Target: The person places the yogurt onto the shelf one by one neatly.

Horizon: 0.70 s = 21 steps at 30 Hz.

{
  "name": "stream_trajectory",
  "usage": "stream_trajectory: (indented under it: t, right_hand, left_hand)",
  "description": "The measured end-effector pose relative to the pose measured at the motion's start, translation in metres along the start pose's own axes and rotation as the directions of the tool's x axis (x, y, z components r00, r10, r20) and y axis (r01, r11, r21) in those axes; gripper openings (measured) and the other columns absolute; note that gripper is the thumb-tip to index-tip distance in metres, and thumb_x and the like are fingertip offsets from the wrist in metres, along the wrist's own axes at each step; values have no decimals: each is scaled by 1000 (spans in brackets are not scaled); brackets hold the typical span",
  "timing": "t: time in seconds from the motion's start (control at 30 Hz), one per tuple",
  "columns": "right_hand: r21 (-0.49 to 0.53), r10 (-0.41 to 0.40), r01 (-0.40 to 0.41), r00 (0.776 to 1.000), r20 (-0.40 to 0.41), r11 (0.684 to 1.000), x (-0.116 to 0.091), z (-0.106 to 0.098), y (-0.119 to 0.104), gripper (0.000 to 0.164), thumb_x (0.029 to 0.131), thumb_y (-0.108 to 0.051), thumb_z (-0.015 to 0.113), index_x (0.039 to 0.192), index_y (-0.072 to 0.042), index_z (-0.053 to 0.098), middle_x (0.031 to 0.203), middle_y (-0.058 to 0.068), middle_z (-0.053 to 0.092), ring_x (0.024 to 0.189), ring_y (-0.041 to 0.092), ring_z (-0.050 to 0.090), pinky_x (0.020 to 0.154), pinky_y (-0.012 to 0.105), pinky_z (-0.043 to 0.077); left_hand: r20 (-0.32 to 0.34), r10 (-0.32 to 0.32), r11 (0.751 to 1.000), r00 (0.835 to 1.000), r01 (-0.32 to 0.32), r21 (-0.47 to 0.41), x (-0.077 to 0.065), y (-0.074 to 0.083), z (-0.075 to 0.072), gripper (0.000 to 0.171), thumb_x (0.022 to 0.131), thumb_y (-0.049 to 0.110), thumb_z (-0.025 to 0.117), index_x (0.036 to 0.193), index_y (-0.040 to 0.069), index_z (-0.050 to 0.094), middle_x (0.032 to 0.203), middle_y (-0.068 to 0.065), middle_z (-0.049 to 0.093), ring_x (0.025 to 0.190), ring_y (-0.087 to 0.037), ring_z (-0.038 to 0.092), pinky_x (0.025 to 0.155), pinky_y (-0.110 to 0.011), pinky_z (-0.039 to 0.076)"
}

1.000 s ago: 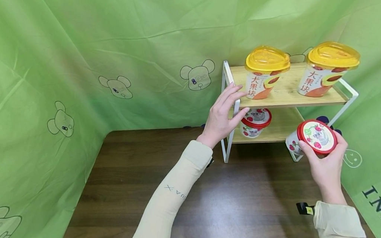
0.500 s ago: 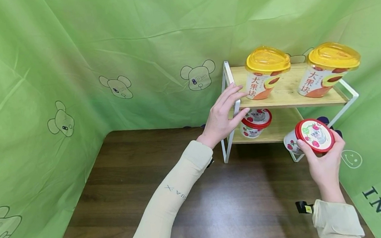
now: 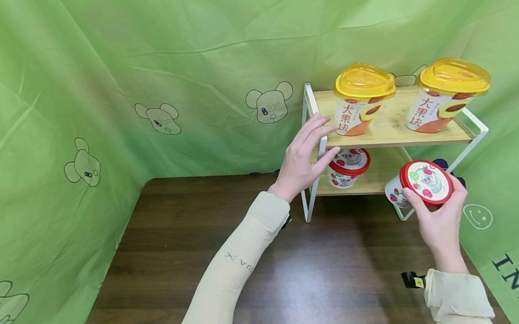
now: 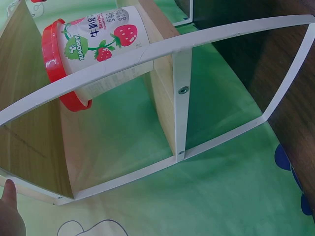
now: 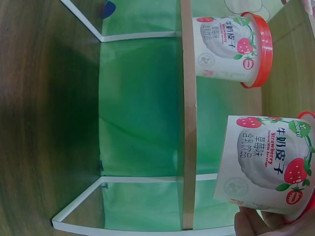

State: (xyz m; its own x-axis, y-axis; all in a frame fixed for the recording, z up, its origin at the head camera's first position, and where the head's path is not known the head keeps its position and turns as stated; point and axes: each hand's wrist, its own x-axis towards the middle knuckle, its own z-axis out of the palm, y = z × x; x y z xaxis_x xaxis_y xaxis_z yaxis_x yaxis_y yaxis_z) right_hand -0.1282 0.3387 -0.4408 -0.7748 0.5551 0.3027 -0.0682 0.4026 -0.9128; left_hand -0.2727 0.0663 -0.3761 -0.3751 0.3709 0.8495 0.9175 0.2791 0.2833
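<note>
My right hand (image 3: 443,226) grips a white tub (image 3: 427,182) with a red lid and strawberry pictures, fingers and thumb round its sides. It is tilted, lid towards the head camera, at the right front of the lower shelf (image 3: 388,169); in the right wrist view this strawberry tub (image 5: 261,162) appears close to the shelf edge. A second strawberry tub (image 3: 349,167) stands at the lower shelf's left end. My left hand (image 3: 301,164), fingers extended, is at the rack's upper left corner, fingertips near a yellow-lidded cup (image 3: 360,108). Whether they touch it is unclear.
The two-tier rack has a white metal frame (image 3: 311,99) and a wooden upper shelf (image 3: 394,131). Another yellow-lidded cup (image 3: 444,96) stands on its right side. Under the rack lies a dark wooden table (image 3: 202,253). Green cloth (image 3: 187,61) hangs behind and at both sides.
My right hand has shifted slightly left and forward, bringing the strawberry tub a little nearer the lower shelf. The left hand stays where it was.
</note>
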Motion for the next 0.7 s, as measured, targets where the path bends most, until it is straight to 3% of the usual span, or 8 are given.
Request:
stream_trajectory:
  t: [0.7]
  right_hand:
    - [3,12,-12,1000,29,1000,3,4,1,83,92,-17,75,155,-20,22,147,-1,33,133,13,33,113,24,31]
  left_hand:
    - [-4,7,1000,1000,-7,0,0,0,0,41,95,18,74,132,4,62,147,-15,52,149,-19,28,120,-33,25]
